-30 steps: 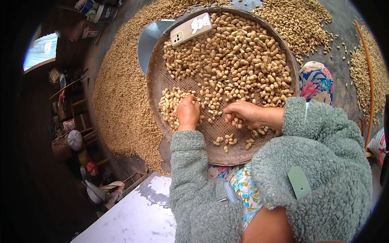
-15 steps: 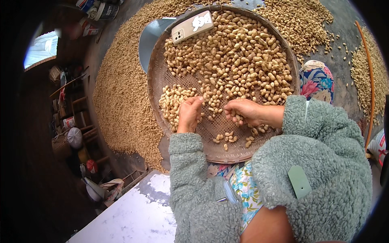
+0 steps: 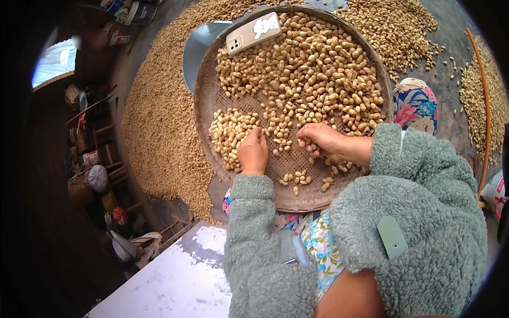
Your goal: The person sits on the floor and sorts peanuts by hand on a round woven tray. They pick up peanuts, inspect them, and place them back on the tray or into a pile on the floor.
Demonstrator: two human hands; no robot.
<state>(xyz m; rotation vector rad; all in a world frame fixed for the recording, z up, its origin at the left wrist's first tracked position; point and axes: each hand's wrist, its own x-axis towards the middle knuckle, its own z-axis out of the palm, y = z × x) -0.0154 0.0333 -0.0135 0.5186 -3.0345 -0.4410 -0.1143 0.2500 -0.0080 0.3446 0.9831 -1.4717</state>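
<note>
A round woven bamboo tray (image 3: 302, 202) lies in front of me, holding unshelled peanuts (image 3: 328, 74) spread over its far and right parts. A smaller heap of peanuts (image 3: 227, 135) sits at its left side. My left hand (image 3: 253, 152) is closed at the right edge of that heap, fingertips pinched together; whatever they hold is hidden. Over the middle of the tray, my right hand (image 3: 330, 144) is curled, with a few peanuts showing under its fingers. Several loose peanuts (image 3: 296, 179) lie near the tray's front edge.
A phone (image 3: 253, 34) in a beige case rests on the tray's far left rim. Beyond it is a grey-blue scoop-like pan (image 3: 197, 55). Peanut heaps (image 3: 159, 127) cover the floor around the tray. An orange-brown pole (image 3: 485, 100) lies at right; a white surface (image 3: 175, 275) is at lower left.
My left hand has shifted slightly right and toward me, its fingers now bent downward beside the small heap. The right hand has moved slightly to the right and stays curled.
</note>
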